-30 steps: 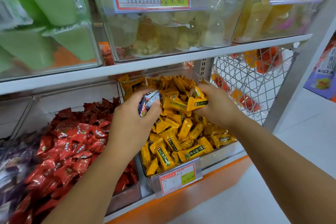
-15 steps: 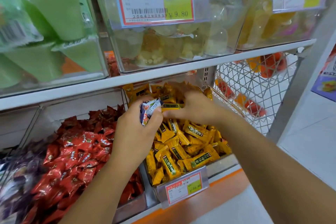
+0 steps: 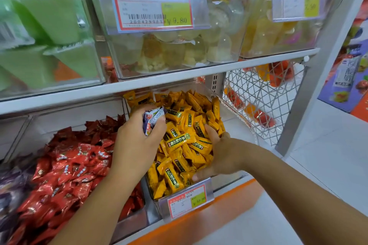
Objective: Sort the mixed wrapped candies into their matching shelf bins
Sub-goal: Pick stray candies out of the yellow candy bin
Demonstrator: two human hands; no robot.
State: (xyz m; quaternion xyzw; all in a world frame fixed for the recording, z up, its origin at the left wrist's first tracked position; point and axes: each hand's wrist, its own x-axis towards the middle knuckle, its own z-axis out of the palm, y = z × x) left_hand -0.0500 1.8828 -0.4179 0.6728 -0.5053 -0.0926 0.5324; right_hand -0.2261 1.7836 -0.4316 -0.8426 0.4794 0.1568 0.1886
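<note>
Centre frame: left hand clamped on white-purple wrapped candies over the yellow-candy bin. Right hand spread flat, pressing into yellow candies. Red candies lower left.

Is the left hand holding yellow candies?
No, the left hand grips purple-and-white candies above the yellow candies.
</note>
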